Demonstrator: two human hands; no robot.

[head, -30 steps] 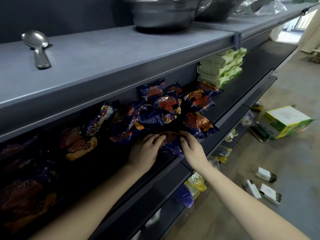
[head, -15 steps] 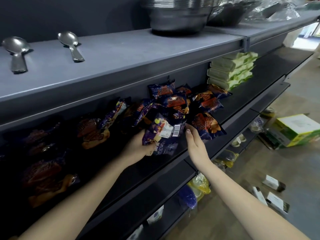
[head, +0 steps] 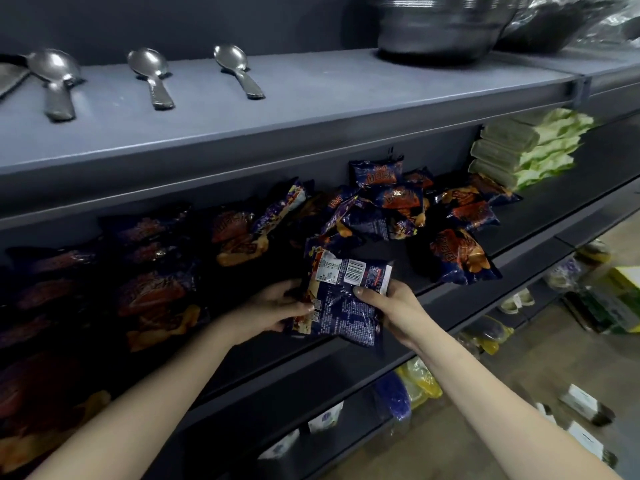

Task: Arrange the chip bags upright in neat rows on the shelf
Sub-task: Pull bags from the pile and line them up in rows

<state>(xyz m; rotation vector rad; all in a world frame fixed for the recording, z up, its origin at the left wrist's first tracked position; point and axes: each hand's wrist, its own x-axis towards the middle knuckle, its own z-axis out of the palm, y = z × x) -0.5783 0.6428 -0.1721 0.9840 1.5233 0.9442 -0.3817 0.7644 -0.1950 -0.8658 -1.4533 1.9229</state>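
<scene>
Top centre: metal bowl (head: 440,29) cut off by top edge. At left: chip bags (head: 45,386) in deep shadow, count unclear, some clipped by left edge. On held bag (head: 346,306), print too small to read; it hides left hand (head: 277,308) fingers. Lower right: boxes (head: 581,401) blurred, poss. cartons.

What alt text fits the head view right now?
The left hand and right hand hold one dark blue chip bag in front of the middle shelf, barcode side facing the camera. Behind it a heap of chip bags lies jumbled; three metal spoons rest on the top shelf, green packs stacked at right.
</scene>
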